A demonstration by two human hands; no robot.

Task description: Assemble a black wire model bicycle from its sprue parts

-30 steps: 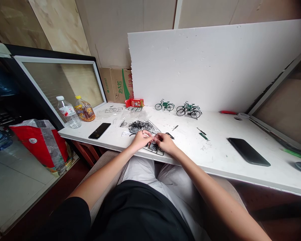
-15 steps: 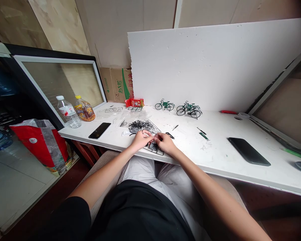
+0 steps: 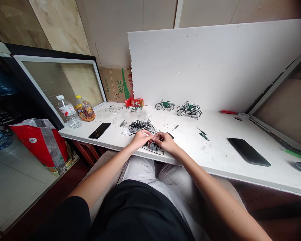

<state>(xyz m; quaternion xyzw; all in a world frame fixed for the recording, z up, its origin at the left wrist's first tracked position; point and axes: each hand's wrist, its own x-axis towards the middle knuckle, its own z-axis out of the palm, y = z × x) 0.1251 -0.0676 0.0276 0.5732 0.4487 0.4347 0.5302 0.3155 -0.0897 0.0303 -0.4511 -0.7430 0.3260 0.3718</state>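
Over the near edge of the white table, my left hand and my right hand meet fingertip to fingertip. Both are closed in a pinch on a small thin black plastic part, mostly hidden by the fingers; its exact kind cannot be made out. Beneath them lies a black sprue frame with parts on it. Just beyond is a tangled pile of black model bicycle parts, with wheels showing. A small black tool lies partly behind my right hand.
Small model bicycles stand at the back by a white board. A phone and bottles are at left. Another phone, a green-handled tool and a dark thin tool lie at right.
My right hand has shifted slightly, its fingers rolling a little over the pinch and covering more of the black tool. My left hand stays almost still.
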